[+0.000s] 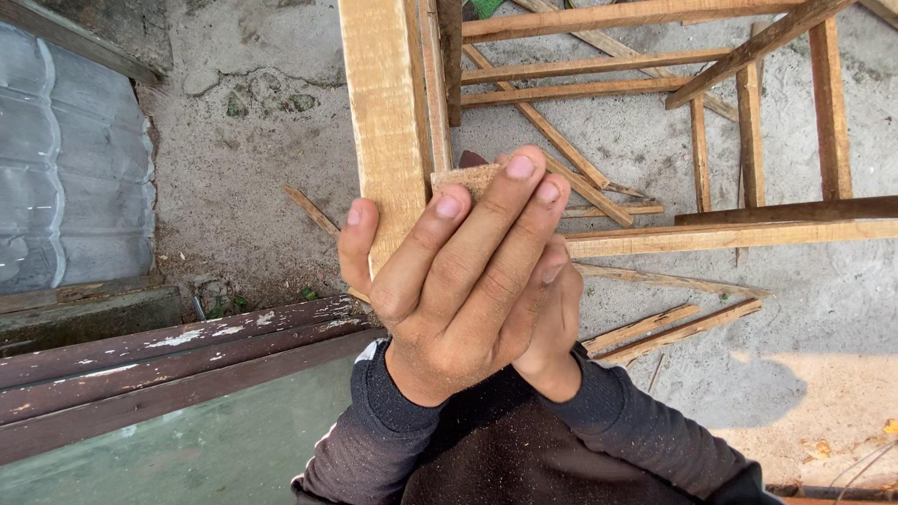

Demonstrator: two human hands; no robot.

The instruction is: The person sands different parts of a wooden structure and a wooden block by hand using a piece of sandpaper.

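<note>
Fingers point(486, 210) of left hand point(449, 281) press sandpaper point(468, 175), wooden post point(385, 112)

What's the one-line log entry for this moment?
left hand: pressing sandpaper piece on wooden frame post | right hand: behind left, grip unclear | ground: loose wood strips

Hands point(486, 271) overlapped (fingers extended).

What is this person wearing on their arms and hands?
Both hands are bare: no gloves, rings or watch in view. The left hand and the right hand are dusted with fine pale sawdust. Both arms wear dark charcoal knit long sleeves with ribbed cuffs at the wrists, also flecked with dust.
</note>
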